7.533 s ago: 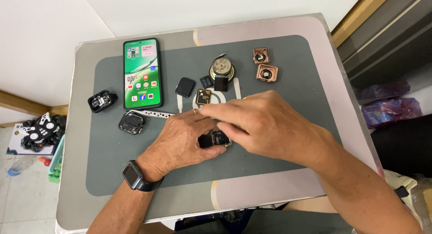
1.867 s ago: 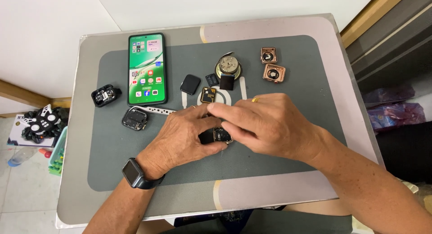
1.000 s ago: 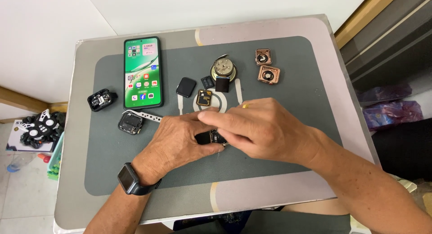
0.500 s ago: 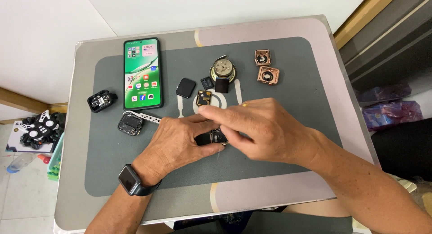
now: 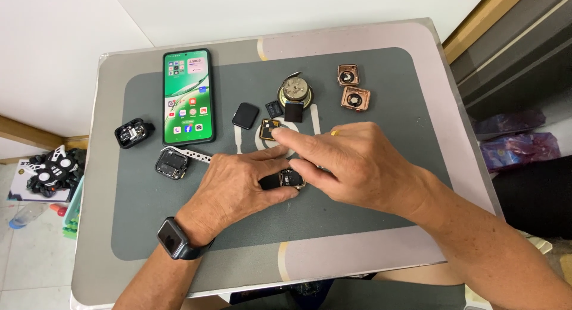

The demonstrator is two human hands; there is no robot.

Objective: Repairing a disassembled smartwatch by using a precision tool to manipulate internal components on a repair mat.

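Left hand (image 5: 235, 188): lying palm-down on the grey mat (image 5: 369, 214), wrist wearing a dark smartwatch (image 5: 173, 238), fingers clamping the small black watch case (image 5: 286, 179) at mat centre.
Right hand (image 5: 351, 164): arching over from the right, thumb and middle finger pinching the same case, index finger pointing left above it.
Surroundings on the worktop (image 5: 351, 259): 1 smartphone (image 5: 188, 95) showing a lit green screen, upper left; 1 black square module (image 5: 245, 115); 1 round metal part (image 5: 295, 92); 2 copper-coloured square cases (image 5: 351, 86), upper right; 2 dark opened cases (image 5: 152, 149) at the left. Nothing is blocking the hands.
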